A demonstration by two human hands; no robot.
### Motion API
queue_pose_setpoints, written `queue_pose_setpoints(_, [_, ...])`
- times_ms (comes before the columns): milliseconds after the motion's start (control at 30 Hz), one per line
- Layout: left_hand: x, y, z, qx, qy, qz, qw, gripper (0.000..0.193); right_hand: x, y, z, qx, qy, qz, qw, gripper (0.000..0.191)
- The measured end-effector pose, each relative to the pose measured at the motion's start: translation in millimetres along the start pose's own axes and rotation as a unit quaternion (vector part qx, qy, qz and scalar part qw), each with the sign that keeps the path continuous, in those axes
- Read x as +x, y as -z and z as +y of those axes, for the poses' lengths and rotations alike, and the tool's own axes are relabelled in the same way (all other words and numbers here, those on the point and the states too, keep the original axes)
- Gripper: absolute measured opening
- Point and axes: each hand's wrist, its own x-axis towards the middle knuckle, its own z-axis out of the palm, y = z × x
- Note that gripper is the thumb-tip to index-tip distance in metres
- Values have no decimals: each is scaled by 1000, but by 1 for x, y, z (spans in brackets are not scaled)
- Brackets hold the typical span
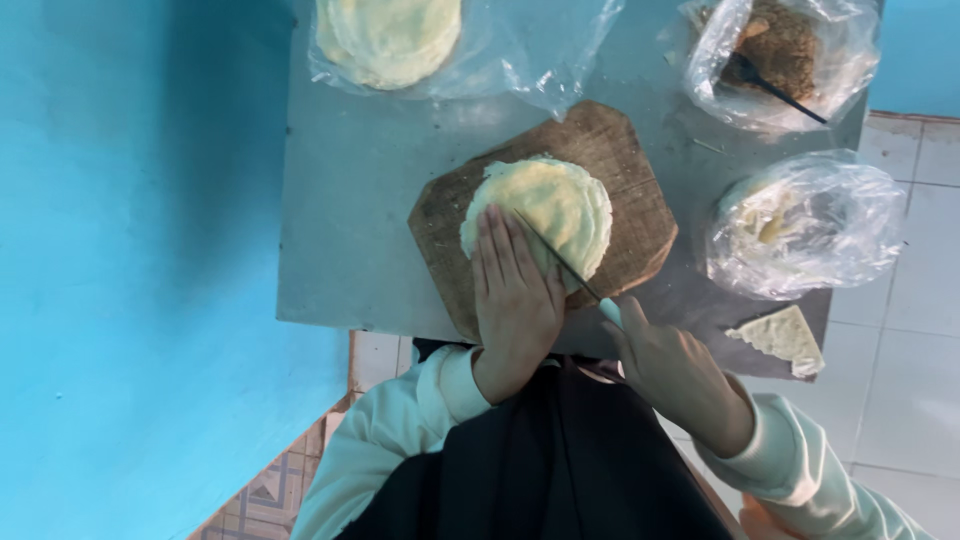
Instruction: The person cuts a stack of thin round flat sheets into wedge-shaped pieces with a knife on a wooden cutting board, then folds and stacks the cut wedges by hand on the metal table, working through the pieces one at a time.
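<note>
At the centre of the frame a stack of pale flatbreads [545, 205] on a wooden board [620, 160] is being cut: the left hand [515, 295] is laid flat on it, fingers [500, 250] pressed together, while a knife [562, 262] is gripped in the closed right hand [668, 365]. A steady slice beside the fingertips seems called for. On the desk [350, 200], bags of flatbreads [390, 35], brown filling [780, 50] and a pale food [800, 225] are kept well apart; a cut wedge [785, 338] lies lower right.
</note>
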Motion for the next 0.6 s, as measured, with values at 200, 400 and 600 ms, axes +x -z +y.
queue_pose_setpoints(200, [-1, -1, 0, -19, 6, -8, 1000, 73, -12, -6, 10, 6, -2, 16, 1000, 24])
queue_pose_setpoints(400, [0, 1, 1, -16, 5, -6, 1000, 75, -12, 0, 10, -7, -2, 17, 1000, 25])
queue_pose_setpoints(600, [-1, 1, -1, -6, -9, -4, 1000, 73, -12, -1, 10, 9, 25, 36, 999, 26])
